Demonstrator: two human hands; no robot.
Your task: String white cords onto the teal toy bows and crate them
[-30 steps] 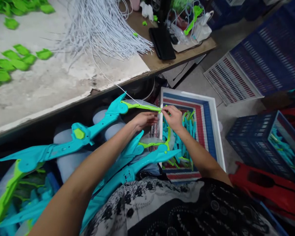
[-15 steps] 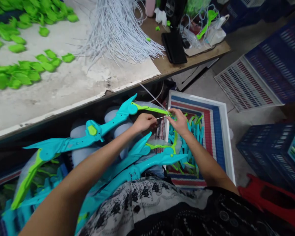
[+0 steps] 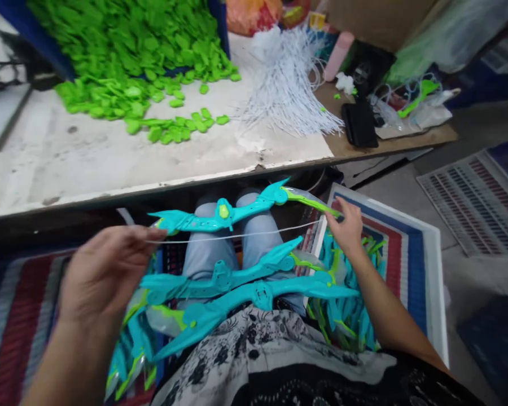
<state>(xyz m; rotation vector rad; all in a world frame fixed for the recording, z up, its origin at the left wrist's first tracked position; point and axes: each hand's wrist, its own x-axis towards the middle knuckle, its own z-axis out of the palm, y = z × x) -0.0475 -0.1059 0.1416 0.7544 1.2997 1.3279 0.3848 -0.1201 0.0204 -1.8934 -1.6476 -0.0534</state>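
A teal toy bow (image 3: 232,213) with a lime tip lies across my knees, below the table edge. My right hand (image 3: 346,225) is closed on the bow's lime right end. My left hand (image 3: 105,270) pinches a white string (image 3: 237,234) near the bow's left tip. The string runs taut between the two hands, just under the bow. Two more teal bows (image 3: 245,282) rest on my lap, closer to me.
A worn white table (image 3: 110,163) carries a heap of lime plastic pieces (image 3: 144,62), a bundle of white strings (image 3: 288,84) and a black case (image 3: 359,124). A striped bag in a white bin (image 3: 427,259) holds several teal bows at my right. Another striped bag (image 3: 12,316) sits left.
My left hand has drawn away from the right hand to the bow's left end, pulling the string out straight. The view has swung left and up over the table.
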